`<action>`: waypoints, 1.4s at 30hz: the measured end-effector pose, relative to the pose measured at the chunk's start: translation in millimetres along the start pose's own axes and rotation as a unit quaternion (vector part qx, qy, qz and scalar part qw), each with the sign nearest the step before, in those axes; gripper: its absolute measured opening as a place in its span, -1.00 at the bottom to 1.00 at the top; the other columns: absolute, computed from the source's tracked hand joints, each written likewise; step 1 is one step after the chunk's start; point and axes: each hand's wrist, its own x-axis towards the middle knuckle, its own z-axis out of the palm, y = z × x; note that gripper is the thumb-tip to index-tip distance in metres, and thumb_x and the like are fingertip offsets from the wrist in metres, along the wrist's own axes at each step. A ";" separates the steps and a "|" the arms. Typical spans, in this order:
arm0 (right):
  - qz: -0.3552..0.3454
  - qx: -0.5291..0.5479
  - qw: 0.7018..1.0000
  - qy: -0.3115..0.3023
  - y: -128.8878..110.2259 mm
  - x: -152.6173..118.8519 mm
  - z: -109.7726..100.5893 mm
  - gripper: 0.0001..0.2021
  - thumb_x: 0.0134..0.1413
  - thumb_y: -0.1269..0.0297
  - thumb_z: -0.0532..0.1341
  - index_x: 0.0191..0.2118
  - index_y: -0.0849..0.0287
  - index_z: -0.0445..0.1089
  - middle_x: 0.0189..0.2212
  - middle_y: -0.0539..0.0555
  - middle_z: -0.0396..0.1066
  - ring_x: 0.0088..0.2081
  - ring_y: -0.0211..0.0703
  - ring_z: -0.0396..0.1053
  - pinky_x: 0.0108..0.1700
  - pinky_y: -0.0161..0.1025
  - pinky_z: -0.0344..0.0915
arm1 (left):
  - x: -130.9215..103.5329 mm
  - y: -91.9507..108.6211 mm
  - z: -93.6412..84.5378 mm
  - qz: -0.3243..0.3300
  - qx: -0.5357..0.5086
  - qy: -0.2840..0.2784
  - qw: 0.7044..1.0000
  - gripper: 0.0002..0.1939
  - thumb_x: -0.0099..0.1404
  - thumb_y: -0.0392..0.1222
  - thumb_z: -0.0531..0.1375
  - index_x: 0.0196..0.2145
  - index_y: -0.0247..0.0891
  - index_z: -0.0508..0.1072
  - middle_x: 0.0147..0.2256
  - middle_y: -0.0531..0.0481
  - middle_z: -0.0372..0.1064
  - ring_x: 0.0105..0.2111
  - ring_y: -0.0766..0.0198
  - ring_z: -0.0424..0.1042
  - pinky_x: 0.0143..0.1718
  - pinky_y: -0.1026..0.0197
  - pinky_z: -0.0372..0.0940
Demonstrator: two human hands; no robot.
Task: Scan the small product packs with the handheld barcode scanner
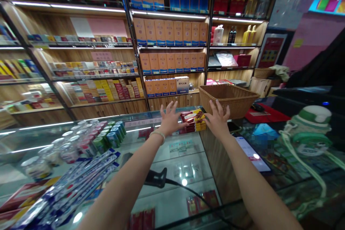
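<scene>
A small stack of flat chocolate packs (193,119), red on the left and yellow on the right, lies at the far end of the glass counter (159,151). Brown chocolate pieces are printed on the top pack. On the stack's left side is my left hand (172,119), fingers spread and thumb at the stack's edge. My right hand (219,121) is at the right side, its thumb side against the yellow end and the other fingers raised apart. Neither hand is wrapped around the stack.
A black handheld scanner (155,176) with a cable lies below my left forearm. Blue-white long packets (81,183) and several jars and tubs (70,149) stand left. A wicker basket (229,102), a phone (252,154) and a green-white bottle (309,129) are right. Stocked shelves (169,46) rise behind.
</scene>
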 end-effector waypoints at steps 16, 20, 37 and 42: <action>-0.021 -0.032 0.997 -0.068 13.8 -11.2 18.5 -0.94 0.16 0.25 0.39 -0.25 0.07 0.63 0.46 0.17 0.12 0.48 0.27 -0.10 0.40 0.52 -0.41 | 0.4 9.1 31.0 0.007 0.041 -0.048 0.998 -0.42 0.25 0.30 0.30 0.03 -0.18 0.62 0.48 -0.29 -0.04 0.49 -0.23 -0.13 0.43 -0.49 -0.36; -0.020 -0.039 0.996 -0.081 14.1 -13.4 21.1 -0.93 0.17 0.24 0.38 -0.24 0.05 0.64 0.46 0.16 0.11 0.48 0.28 -0.09 0.40 0.52 -0.40 | -1.5 12.9 33.2 0.003 0.051 -0.056 0.997 -0.40 0.28 0.27 0.29 0.09 -0.20 0.59 0.48 -0.30 -0.05 0.49 -0.24 -0.14 0.43 -0.50 -0.35; -0.016 -0.036 0.996 -0.084 15.2 -18.0 29.0 -0.90 0.20 0.29 0.33 -0.22 0.09 0.62 0.46 0.21 0.11 0.49 0.23 -0.08 0.41 0.49 -0.37 | -4.6 27.8 26.2 -0.058 0.075 -0.044 0.995 -0.53 0.37 0.27 0.18 -0.16 -0.13 0.71 0.42 -0.25 0.14 0.47 -0.22 -0.06 0.41 -0.52 -0.29; -0.015 -0.044 0.995 -0.087 16.3 -17.8 30.6 -0.89 0.22 0.29 0.30 -0.21 0.08 0.61 0.46 0.21 0.13 0.48 0.22 -0.07 0.42 0.46 -0.42 | -1.8 29.4 24.7 -0.063 0.081 -0.051 0.993 -0.52 0.38 0.26 0.17 -0.15 -0.14 0.71 0.43 -0.26 0.13 0.48 -0.20 -0.08 0.41 -0.51 -0.27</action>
